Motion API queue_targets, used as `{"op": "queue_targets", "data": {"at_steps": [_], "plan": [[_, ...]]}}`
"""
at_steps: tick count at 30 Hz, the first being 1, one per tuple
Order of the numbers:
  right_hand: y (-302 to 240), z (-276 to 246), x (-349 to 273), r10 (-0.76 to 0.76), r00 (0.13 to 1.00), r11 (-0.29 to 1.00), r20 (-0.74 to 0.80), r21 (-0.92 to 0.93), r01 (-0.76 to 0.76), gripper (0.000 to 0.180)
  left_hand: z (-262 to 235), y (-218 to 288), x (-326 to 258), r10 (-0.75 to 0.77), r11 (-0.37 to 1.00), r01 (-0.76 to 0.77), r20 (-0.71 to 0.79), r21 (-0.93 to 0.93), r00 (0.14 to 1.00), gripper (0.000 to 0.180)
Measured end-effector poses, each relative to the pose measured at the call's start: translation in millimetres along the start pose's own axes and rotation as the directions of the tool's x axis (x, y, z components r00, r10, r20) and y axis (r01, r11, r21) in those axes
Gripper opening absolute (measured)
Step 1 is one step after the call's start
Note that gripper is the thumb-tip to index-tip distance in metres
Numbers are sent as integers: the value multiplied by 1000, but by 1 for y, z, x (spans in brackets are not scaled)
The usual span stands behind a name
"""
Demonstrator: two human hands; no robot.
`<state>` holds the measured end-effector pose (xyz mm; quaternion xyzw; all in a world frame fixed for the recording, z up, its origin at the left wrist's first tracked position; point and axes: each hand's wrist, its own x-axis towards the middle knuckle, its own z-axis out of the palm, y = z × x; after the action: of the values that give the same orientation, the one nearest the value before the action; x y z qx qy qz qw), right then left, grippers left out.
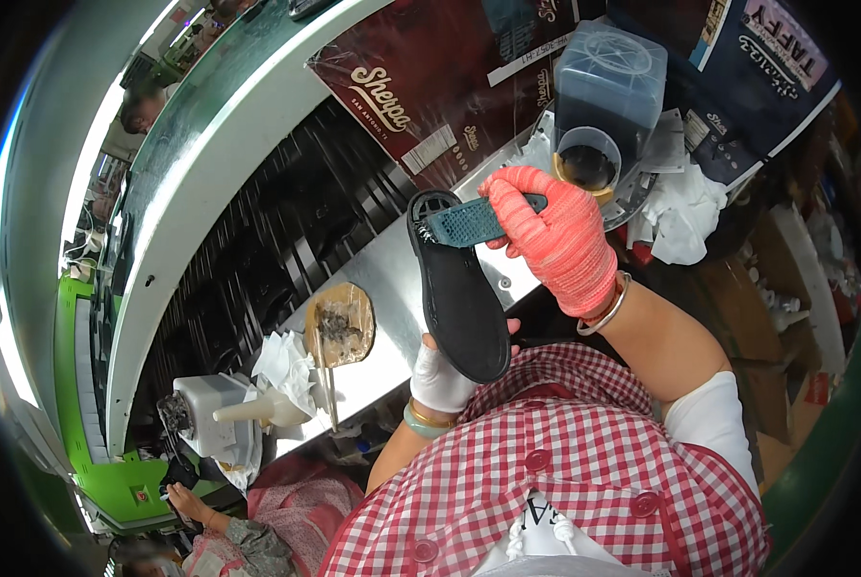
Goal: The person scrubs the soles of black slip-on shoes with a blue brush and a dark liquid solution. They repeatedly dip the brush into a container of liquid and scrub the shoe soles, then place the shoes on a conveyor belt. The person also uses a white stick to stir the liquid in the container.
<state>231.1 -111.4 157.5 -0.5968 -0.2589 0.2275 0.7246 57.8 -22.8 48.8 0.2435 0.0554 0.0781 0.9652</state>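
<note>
My left hand [442, 380], in a white glove with bare fingertips, grips a black shoe sole [461, 313] by its lower, rounded end. The sole stands tilted in front of me, and its upper end shows a hollow grid. In my right hand [557, 238], covered by a coral knit glove, is a flat teal brush [469, 223] with a textured surface. Its pale, bristly tip touches the sole near the upper end. The fingers of my right hand close round the brush's handle. My left fingers are partly hidden behind the sole.
A metal ledge [392, 279] runs alongside a dark conveyor [248, 260]. On it are a brown-stained round pad [340, 325] with sticks, crumpled tissue [284, 365] and a nozzle bottle [267, 410]. A clear container [608, 82] and a cup of dark liquid [587, 165] stand right. A co-worker's hand [192, 504] shows lower left.
</note>
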Motion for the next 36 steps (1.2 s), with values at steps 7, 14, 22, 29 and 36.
{"op": "queue_targets", "data": {"at_steps": [7, 14, 22, 29, 36], "plan": [[10, -3, -29, 165, 984, 986, 72, -49, -162, 23, -2, -3, 6, 16, 1000, -16, -12, -7, 1000, 80], [19, 3, -45, 255, 959, 967, 123, -44, -251, 21, -3, -3, 11, 94, 993, -102, -120, -61, 988, 75], [24, 8, -54, 317, 925, 948, 209, -88, -306, 20, -7, -1, 11, 112, 985, -141, -256, -97, 960, 71], [22, 10, -46, 380, 836, 924, 396, -214, -319, 22, -35, 5, 1, 21, 981, -44, -124, -187, 992, 70], [33, 26, -28, 439, 724, 898, 531, -276, -342, 26, -44, 24, -8, -194, 980, 176, -270, -90, 943, 68]]}}
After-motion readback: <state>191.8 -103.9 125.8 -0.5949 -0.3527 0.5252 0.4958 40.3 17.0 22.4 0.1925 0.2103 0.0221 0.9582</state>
